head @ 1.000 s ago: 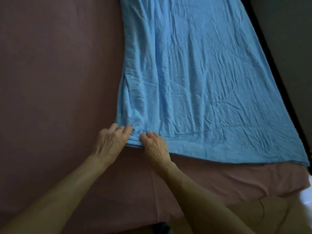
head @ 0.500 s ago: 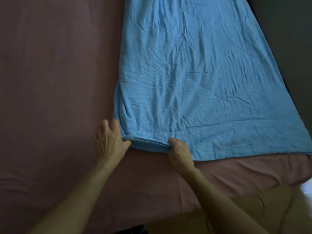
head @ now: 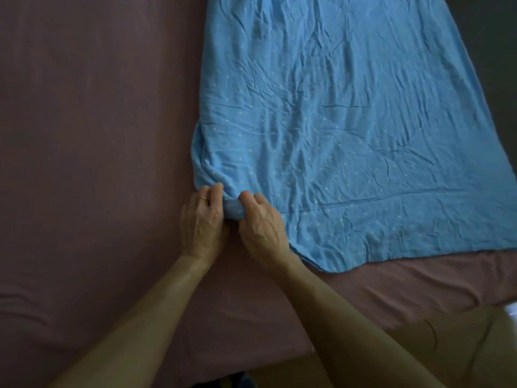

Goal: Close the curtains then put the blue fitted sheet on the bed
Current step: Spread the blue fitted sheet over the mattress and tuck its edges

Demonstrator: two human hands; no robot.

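Left hand (head: 202,219) and right hand (head: 258,222) pinch bunched corner of blue fitted sheet (head: 349,135) near bed (head: 84,135) front edge; risk: gripping folded layers together, sheet stays doubled.

The bed (head: 92,152) is covered by a smooth mauve-pink sheet (head: 405,281) that runs over its near edge. Directly on it lies the blue fitted sheet (head: 344,130), wrinkled and dotted with small pale spots, spread along the bed's right part, its near left corner bunched and its near hem close to the bed's edge.
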